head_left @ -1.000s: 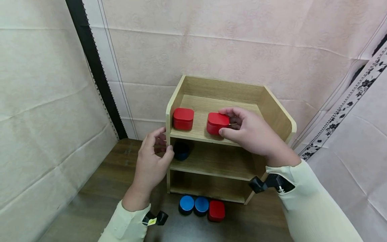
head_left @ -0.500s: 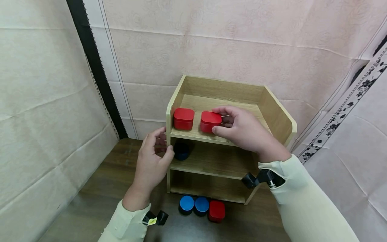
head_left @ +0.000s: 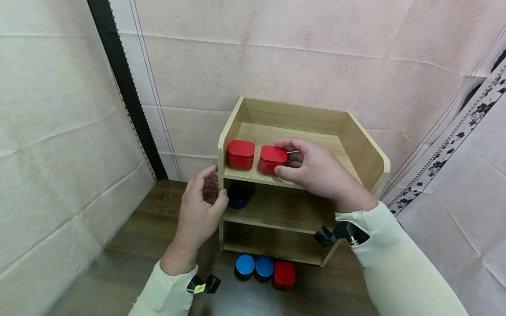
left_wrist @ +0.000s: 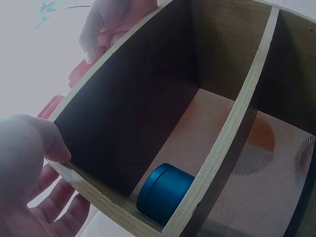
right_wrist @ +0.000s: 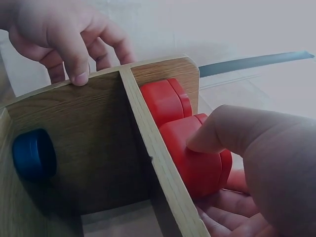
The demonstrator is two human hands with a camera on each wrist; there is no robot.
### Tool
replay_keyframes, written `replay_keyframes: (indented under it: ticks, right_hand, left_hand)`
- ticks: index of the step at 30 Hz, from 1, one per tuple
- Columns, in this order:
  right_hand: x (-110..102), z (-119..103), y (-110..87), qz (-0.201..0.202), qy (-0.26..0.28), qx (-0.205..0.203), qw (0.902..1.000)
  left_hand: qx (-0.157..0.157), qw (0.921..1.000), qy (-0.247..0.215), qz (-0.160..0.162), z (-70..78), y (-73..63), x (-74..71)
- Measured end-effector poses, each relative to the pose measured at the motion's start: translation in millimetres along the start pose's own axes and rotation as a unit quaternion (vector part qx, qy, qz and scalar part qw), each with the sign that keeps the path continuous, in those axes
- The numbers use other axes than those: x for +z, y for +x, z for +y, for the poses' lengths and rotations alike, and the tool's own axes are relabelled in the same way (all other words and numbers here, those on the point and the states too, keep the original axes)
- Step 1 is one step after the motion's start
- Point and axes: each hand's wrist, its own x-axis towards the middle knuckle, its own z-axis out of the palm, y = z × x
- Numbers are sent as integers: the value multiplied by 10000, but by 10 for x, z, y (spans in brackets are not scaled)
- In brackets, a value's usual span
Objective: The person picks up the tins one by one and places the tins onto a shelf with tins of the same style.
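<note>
A three-tier wooden shelf (head_left: 276, 224) stands on the table. Two red lidded boxes with rounded corners are on its top tier. My right hand (head_left: 316, 169) holds the right-hand red box (head_left: 272, 159), thumb in front and fingers along the far side. The left-hand red box (head_left: 240, 154) sits by the left wall; a small gap separates the two in the head view. My left hand (head_left: 199, 210) grips the shelf's left side panel, its thumb (right_wrist: 79, 74) on the front edge and fingers outside. On the middle tier, a round blue tin (left_wrist: 165, 192) stands at the left.
Two round tins with blue lids, the left tin (head_left: 244, 267) and the right tin (head_left: 263, 268), stand before the shelf. Beside them is another red box (head_left: 283, 275). Light patterned cloth (head_left: 296, 57) hangs behind; the wooden table (head_left: 130, 259) extends left.
My right hand has slid its red box leftward along the top tier, closer to the other red box. The left hand has stayed on the side panel.
</note>
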Motion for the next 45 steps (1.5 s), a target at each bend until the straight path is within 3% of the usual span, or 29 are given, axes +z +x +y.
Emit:
replay_keyframes:
  ticks: [14,21,35,45]
  right_hand:
    - [-4,6,-4,67,132,-116,9998]
    - [-49,-39,-75,365,327,-175,9986]
    - [-127,-122,-486,1185,10,-430,9920]
    - [-51,-27,-860,1569,349,-1093,9809]
  left_hand:
    - [3,10000,50,15,-2,2,3]
    - [16,10000,48,18,-14,9,11]
    - [32,10000,70,26,-11,7,12]
    - [22,10000,24,37,-15,7,12]
